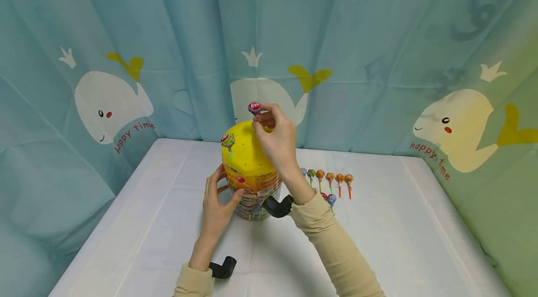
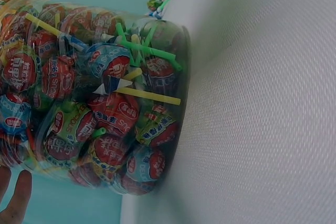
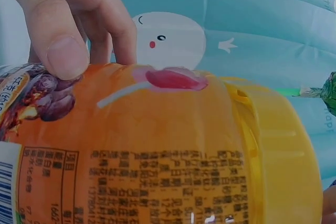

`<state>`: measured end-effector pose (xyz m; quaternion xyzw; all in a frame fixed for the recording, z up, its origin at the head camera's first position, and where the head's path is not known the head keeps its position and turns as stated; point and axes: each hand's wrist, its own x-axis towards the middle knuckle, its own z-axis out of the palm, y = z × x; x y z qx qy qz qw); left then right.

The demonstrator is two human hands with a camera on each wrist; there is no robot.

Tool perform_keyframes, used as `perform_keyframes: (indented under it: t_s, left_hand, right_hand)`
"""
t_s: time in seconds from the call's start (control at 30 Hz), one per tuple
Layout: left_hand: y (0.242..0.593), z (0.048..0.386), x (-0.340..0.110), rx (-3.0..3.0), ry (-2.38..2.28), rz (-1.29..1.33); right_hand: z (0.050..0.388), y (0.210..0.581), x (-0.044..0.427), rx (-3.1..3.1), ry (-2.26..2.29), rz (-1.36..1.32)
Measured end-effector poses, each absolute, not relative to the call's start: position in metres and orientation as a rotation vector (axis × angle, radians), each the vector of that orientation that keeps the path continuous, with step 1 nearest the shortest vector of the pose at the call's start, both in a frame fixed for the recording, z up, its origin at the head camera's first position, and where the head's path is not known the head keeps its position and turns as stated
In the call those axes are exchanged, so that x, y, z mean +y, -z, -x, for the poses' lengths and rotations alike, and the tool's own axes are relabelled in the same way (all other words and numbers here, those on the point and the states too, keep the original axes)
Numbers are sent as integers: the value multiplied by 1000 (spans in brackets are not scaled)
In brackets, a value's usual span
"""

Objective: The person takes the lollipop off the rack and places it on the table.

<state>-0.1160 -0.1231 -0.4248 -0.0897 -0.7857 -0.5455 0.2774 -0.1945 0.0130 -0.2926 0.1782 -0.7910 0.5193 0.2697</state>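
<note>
A clear jar (image 1: 254, 206) with an orange label and a yellow lid (image 1: 248, 154) stands on the white table, packed with wrapped lollipops (image 2: 113, 114). My left hand (image 1: 217, 206) grips the jar's left side; its thumb (image 3: 68, 59) lies on the label in the right wrist view. Above the lid, my right hand (image 1: 278, 138) pinches a red-and-purple lollipop (image 1: 254, 108) by its stick, candy end up. Fingers partly hide the stick's lower end, so I cannot tell whether it touches the lid. A green-and-red lollipop (image 1: 228, 140) sticks up from the lid's left edge.
Several lollipops (image 1: 330, 177) lie in a row on the table right of the jar, with a few more (image 1: 331, 200) in front, partly behind the right forearm. A blue curtain (image 1: 185, 45) with whale prints hangs behind the table (image 1: 143, 222).
</note>
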Motion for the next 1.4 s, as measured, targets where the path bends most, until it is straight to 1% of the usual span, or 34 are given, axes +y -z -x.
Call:
perform_keyframes:
  t_s: [0.73, 1.1, 1.4]
  left_hand:
    - [425, 116, -123, -2098, 1472, 240]
    - [426, 117, -124, -2096, 1475, 249]
    - [426, 116, -124, -2102, 1472, 248]
  right_hand:
    - [189, 283, 16, -2046, -1415, -507]
    - [178, 283, 34, -1982, -1437, -496]
    - [161, 292, 59, -1964, -1497, -413]
